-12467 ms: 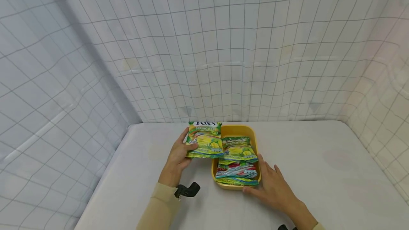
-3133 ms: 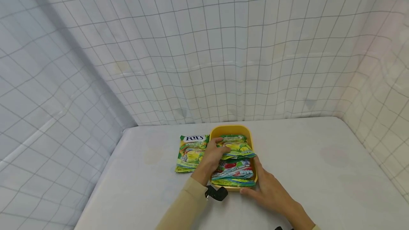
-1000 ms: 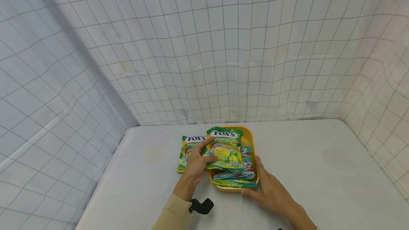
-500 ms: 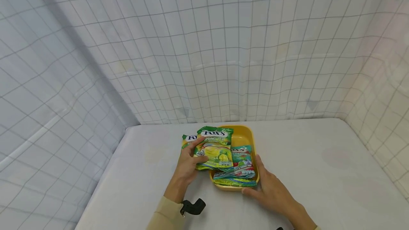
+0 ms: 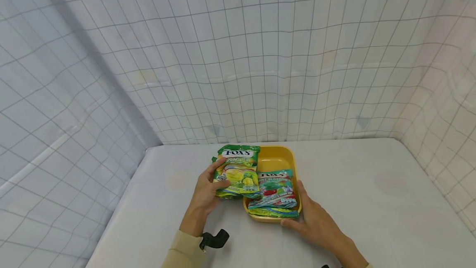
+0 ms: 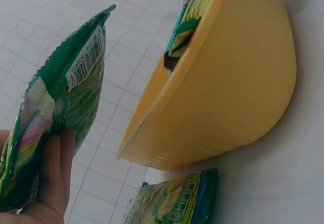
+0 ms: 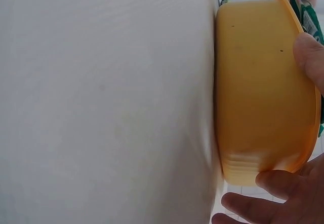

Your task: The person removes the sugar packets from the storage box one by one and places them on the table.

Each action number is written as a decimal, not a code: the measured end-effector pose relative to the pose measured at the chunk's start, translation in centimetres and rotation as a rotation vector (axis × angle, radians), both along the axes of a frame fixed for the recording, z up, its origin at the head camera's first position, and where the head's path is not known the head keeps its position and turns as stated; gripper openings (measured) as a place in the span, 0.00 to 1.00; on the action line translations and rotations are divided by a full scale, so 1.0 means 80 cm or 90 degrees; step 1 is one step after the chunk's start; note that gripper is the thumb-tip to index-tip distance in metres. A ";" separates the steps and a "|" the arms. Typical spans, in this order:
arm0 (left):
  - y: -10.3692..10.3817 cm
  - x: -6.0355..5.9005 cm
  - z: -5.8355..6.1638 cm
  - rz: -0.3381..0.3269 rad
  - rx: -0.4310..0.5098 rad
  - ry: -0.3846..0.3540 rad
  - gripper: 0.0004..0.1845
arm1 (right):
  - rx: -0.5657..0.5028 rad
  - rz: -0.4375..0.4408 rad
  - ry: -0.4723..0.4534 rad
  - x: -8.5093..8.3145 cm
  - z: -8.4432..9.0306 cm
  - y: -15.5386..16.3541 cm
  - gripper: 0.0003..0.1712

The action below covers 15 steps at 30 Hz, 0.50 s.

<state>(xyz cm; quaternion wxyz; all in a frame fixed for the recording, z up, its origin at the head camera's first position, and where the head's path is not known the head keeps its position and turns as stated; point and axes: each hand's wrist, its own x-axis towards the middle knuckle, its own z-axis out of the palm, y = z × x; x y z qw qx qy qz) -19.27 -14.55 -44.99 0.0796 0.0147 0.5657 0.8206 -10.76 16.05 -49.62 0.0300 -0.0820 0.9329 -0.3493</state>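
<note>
My left hand [image 5: 204,189] grips a green Fox's Spring Tea candy bag [image 5: 238,173] by its left side, thumb on the front. In the left wrist view the bag's back with its barcode shows, raised beside the yellow plastic basin [image 6: 228,82]. My right hand [image 5: 317,222] touches the basin's near right corner, thumb at the near side and spread fingers along the right side. Inside the basin lies a teal Fox's Mint Blossom candy bag [image 5: 275,189]. A yellow-green bag edge [image 5: 273,212] shows at the basin's near end.
Another green candy bag [image 6: 172,198] lies on the table left of the basin, mostly hidden under the held bag in the head view. White gridded cloth walls [image 5: 260,73] enclose the white tabletop [image 5: 372,202] at the back and sides.
My left hand has lifted the second Spring Tea bag from the basin and carried it left, over the bag put down earlier. The Mint Blossom bag is uncovered. My right hand stays put.
</note>
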 end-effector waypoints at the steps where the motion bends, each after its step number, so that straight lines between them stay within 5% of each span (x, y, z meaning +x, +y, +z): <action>1: -0.003 0.000 0.001 0.001 0.002 -0.001 0.42 | 0.001 0.000 0.001 0.000 0.000 0.000 0.72; 15: -0.040 -0.007 -0.005 0.009 0.006 -0.002 0.44 | 0.009 0.002 0.016 0.001 -0.002 0.001 0.71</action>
